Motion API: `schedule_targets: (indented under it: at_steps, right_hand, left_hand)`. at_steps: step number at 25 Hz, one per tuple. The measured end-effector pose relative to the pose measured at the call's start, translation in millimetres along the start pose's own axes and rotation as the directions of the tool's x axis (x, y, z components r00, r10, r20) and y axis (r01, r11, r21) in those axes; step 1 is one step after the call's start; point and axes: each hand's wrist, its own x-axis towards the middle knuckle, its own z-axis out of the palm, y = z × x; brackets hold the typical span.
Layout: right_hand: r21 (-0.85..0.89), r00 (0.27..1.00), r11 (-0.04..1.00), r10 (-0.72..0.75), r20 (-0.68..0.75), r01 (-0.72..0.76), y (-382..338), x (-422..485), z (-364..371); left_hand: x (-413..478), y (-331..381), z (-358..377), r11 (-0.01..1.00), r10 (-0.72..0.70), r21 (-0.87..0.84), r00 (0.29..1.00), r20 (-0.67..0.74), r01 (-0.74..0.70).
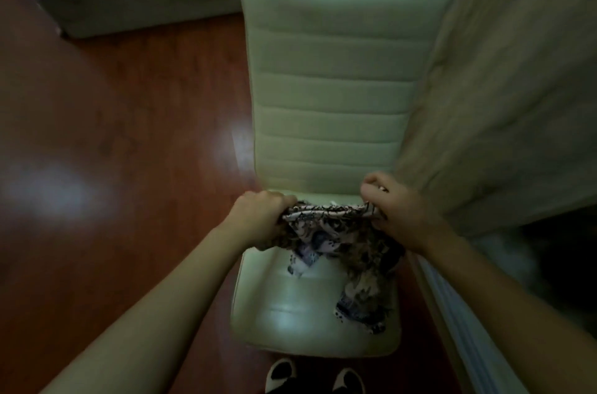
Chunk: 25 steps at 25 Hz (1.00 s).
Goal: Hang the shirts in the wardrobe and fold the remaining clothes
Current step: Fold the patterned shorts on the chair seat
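Observation:
A patterned garment (349,242), pinkish with dark print, hangs between both hands over the seat of a pale cushioned chair (329,96). My left hand (261,216) grips its top edge on the left. On the right, my right hand (397,209) holds the same top edge. The cloth is stretched between them, and its lower part trails down onto the right side of the seat (290,306). The picture is dim and a little blurred.
A beige curtain (504,87) hangs close on the right, with a white radiator-like edge (458,313) below it. Reddish wooden floor (113,135) spreads to the left. A bed base (145,6) lies at the far top. My two shoes (316,376) stand before the chair.

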Motion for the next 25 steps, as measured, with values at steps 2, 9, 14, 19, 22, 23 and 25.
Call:
schedule_targets:
  at_steps: [2,9,14,19,22,23,25]
  right_hand:
    - [-0.038,0.999,0.999,-0.015,-0.039,0.013,-7,10,-57]
    - [-0.117,0.976,0.993,-0.018,-0.219,-0.008,-50,11,-269]
    - [-0.252,0.955,0.966,-0.020,-0.296,-0.058,-86,10,-369]
    - [-0.390,0.942,0.919,-0.082,-0.326,-0.055,-114,7,-429]
    - [-0.428,0.946,0.903,-0.112,-0.304,-0.030,-120,2,-449]
    - [-0.476,0.949,0.877,-0.090,-0.301,-0.068,-122,0,-453]
    - [-0.551,0.960,0.828,-0.067,-0.273,-0.099,-125,-6,-459]
  left_hand:
    - [-8,-1,-58,0.999,0.023,0.035,0.997,-0.074,-0.021]
    - [-69,-9,-269,0.995,0.022,-0.093,0.983,-0.183,-0.039]
    - [-123,-4,-366,0.984,0.075,-0.105,0.872,-0.483,-0.142]
    - [-165,-8,-422,0.930,0.016,-0.271,0.765,-0.643,-0.247]
    - [-181,-4,-437,0.881,0.087,-0.292,0.735,-0.672,-0.371]
    - [-186,-1,-438,0.879,0.132,-0.277,0.755,-0.643,-0.389]
    - [-190,1,-436,0.874,0.207,-0.258,0.796,-0.569,-0.411]
